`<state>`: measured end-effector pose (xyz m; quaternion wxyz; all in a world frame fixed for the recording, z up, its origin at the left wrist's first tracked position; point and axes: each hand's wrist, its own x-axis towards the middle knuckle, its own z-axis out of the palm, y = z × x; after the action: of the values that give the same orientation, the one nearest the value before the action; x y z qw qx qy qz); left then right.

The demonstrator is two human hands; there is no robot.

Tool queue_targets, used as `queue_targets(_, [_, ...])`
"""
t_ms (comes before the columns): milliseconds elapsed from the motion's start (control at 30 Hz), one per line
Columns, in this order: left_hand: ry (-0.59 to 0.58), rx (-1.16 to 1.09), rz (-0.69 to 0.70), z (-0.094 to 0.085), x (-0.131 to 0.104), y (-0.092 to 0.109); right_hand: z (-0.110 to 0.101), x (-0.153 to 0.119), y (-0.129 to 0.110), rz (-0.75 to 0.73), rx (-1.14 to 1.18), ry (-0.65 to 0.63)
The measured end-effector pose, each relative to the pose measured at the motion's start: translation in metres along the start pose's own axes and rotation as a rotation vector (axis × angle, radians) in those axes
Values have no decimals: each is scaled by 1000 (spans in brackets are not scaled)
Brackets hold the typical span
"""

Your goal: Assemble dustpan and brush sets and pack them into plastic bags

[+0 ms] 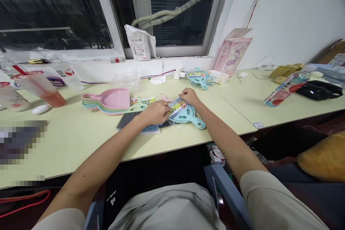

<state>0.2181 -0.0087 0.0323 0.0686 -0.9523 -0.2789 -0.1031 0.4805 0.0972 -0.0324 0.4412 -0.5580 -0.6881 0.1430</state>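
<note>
A blue dustpan-and-brush set (185, 115) in a clear plastic bag with a printed card lies on the table in front of me. My left hand (156, 112) is closed at the bag's left edge, its fingertips partly hidden. At the upper edge of the same bag, my right hand (189, 97) pinches the plastic. Under and beside my left hand are loose brushes, among them a green brush (137, 107) with grey bristles; my hand covers part of them. Left of these sits a stack of dustpans (115, 99), a pink one on top.
Another bagged blue set (199, 78) lies near the wall, beside a pink box (234, 52). Drink cups (40, 88) stand at the left. A bottle (287, 88) leans at the right near a black case (319, 90). Crumpled clear plastic (126, 79) lies behind the dustpans.
</note>
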Motion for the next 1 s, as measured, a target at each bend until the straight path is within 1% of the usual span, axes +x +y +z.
queue_targets(100, [-15, 69, -1, 1, 1, 7, -5, -1, -1, -71, -96, -80])
queue_targets(167, [-21, 101, -13, 1, 2, 11, -7, -2, -3, -84, -149, -122])
queue_targets(300, [-73, 91, -67, 5, 5, 17, -11, -3, -10, -91, -249, -140])
queue_targets(467, [-150, 82, -163, 12, 15, 17, -12, -6, -18, -75, -356, -157])
queue_targets(567, [-169, 85, -185, 15, 20, 18, -17, -6, -19, -93, -356, -211])
queue_targets(667, [-174, 101, -190, 17, 21, 20, -25, -6, -18, -117, -291, -323])
queue_targets(767, [-181, 108, -198, 18, 20, 23, -33, -6, -19, -107, -247, -412])
queue_targets(1000, [-182, 90, -215, 17, 18, 24, -39, -4, -21, -76, -242, -486])
